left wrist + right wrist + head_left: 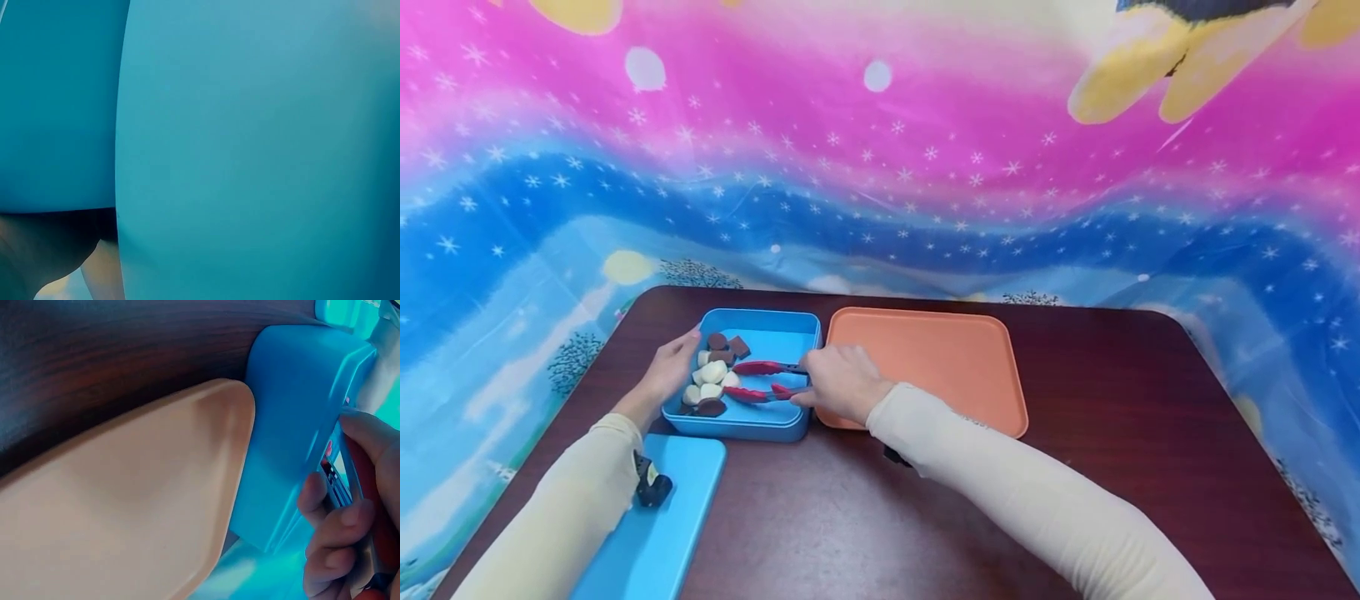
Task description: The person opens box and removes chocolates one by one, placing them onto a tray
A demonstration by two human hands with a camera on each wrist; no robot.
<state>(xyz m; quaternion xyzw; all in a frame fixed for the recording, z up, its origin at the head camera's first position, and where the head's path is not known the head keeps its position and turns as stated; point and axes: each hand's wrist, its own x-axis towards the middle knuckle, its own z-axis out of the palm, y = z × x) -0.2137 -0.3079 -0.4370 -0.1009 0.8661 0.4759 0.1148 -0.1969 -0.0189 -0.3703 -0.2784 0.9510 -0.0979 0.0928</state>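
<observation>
Head view: our right hand (842,379) grips red tongs (763,367) inside the blue box (745,430); left hand (668,367) at its side, grip unclear. Lid (688,508) off, pieces (718,369) inside; early, we judge.

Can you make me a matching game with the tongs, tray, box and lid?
Things:
1. Tongs
2. Tray
3. Box
4. Lid

Clues:
A. All orange
B. Blue, partly hidden by the left sleeve in the head view
C. Held in the right hand
D. Has brown and white pieces inside

Pairs: 1-C, 2-A, 3-D, 4-B
</observation>
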